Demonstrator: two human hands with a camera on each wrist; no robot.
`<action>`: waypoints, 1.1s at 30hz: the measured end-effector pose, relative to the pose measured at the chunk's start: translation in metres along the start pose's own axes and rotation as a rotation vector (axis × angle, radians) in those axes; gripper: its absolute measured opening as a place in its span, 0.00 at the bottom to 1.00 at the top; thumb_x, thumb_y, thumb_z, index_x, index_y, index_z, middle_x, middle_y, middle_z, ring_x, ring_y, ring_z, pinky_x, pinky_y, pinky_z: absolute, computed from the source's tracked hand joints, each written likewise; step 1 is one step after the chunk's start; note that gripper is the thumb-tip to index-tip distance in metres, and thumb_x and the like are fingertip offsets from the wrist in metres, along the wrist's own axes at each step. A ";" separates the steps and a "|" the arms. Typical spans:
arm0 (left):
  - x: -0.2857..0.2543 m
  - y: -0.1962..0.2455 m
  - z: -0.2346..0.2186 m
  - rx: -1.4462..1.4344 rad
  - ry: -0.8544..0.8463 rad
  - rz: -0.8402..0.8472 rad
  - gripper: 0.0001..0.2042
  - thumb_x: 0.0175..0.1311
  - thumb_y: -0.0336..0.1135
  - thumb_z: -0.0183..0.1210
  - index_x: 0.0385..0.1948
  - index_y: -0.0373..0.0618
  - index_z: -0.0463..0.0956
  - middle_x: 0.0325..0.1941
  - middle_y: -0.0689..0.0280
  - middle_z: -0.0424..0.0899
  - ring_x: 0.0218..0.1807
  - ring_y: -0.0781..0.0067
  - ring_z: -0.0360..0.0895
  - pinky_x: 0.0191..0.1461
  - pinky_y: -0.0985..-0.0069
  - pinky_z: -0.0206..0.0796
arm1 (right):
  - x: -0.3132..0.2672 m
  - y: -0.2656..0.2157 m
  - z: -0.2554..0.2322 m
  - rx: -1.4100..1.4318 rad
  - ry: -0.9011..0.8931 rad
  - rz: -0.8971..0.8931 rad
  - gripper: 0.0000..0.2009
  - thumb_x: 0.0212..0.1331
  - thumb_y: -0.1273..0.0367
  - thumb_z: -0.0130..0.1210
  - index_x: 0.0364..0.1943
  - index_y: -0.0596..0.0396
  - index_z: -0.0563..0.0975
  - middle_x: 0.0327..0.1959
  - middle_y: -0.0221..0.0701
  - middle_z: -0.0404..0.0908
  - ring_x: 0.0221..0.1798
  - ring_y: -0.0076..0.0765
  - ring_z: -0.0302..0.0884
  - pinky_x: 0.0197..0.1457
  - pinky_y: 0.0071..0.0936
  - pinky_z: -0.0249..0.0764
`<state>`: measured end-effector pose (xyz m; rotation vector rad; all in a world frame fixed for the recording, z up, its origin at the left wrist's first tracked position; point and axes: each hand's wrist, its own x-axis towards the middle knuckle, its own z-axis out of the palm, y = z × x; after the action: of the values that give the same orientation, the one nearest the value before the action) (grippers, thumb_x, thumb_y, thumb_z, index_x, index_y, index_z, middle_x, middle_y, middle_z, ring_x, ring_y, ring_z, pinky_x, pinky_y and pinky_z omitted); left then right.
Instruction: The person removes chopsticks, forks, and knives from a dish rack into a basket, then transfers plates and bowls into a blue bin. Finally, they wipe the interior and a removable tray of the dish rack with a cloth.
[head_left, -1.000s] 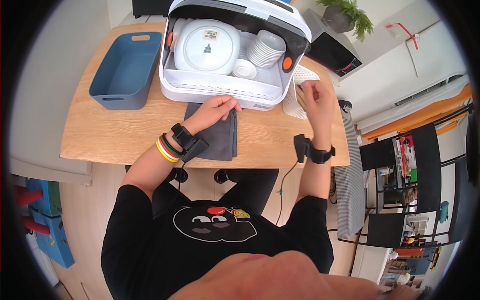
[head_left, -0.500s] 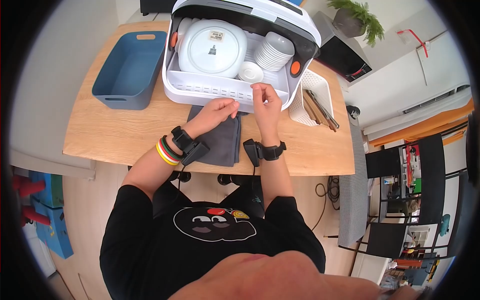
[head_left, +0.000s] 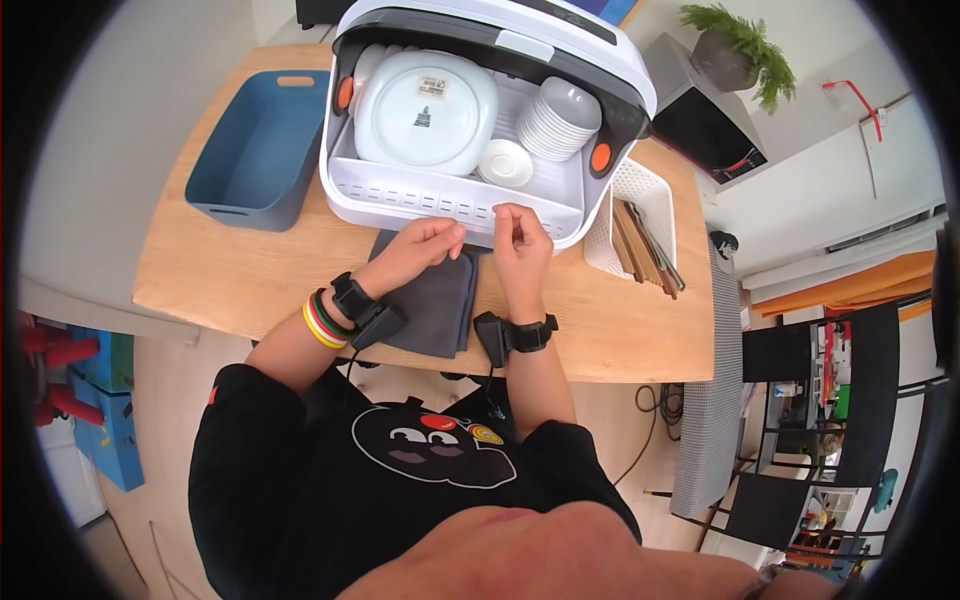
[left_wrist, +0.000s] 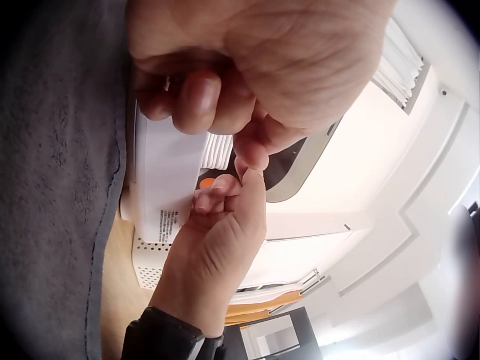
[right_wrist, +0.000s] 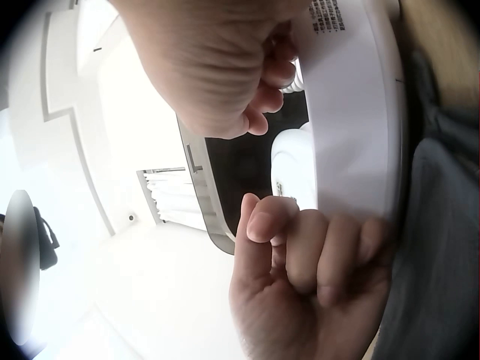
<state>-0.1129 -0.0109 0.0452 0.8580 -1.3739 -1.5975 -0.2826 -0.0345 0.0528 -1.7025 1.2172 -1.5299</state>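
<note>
My left hand (head_left: 422,247) is just in front of the white dish storage box (head_left: 350,190), its fingers loosely curled and nothing seen in them. Beside it, my right hand (head_left: 522,240) is raised by the box's front wall, fingers bent and thumb near the index finger, also with nothing visible in it. The lid is up. Inside are a large white plate (head_left: 400,120) turned underside out, a stack of white bowls (head_left: 560,120) and a small white saucer (head_left: 505,163). Below the left hand lies a folded grey cloth (head_left: 430,310).
A blue bin (head_left: 240,150) stands left of the box. To the right is a white perforated basket (head_left: 655,200) holding several brown and metal utensils (head_left: 645,245). Behind it are a microwave (head_left: 710,120) and a potted plant (head_left: 725,60). The wooden table's (head_left: 600,340) front edge runs before me.
My right hand has moved left from the utensil basket to the front of the box, near my left hand, then slightly lower. The left hand stays nearly in place. The head view has shifted slightly.
</note>
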 end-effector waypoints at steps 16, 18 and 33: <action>0.002 -0.002 -0.001 -0.031 0.005 -0.062 0.19 0.70 0.46 0.44 0.20 0.45 0.68 0.14 0.81 0.53 0.17 0.89 0.47 0.22 0.84 0.37 | 0.002 -0.005 0.001 -0.119 -0.015 -0.045 0.04 0.56 0.73 0.56 0.28 0.60 0.77 0.20 0.34 0.78 0.21 0.31 0.71 0.26 0.27 0.66; 0.002 -0.002 -0.001 -0.046 0.007 -0.056 0.19 0.70 0.45 0.45 0.21 0.45 0.69 0.14 0.81 0.53 0.17 0.90 0.46 0.21 0.85 0.37 | 0.002 -0.003 0.000 -0.104 -0.015 -0.036 0.04 0.56 0.73 0.56 0.28 0.60 0.77 0.20 0.34 0.77 0.20 0.31 0.70 0.26 0.27 0.66; 0.001 -0.005 -0.003 -0.096 -0.014 -0.021 0.18 0.70 0.47 0.45 0.21 0.46 0.69 0.15 0.81 0.54 0.18 0.90 0.47 0.22 0.85 0.37 | -0.001 -0.001 -0.003 -0.045 0.021 -0.032 0.06 0.59 0.72 0.54 0.32 0.61 0.78 0.19 0.26 0.75 0.20 0.14 0.65 0.23 0.16 0.63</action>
<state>-0.1110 -0.0131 0.0398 0.8085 -1.2908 -1.6742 -0.2850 -0.0323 0.0537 -1.7457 1.2496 -1.5541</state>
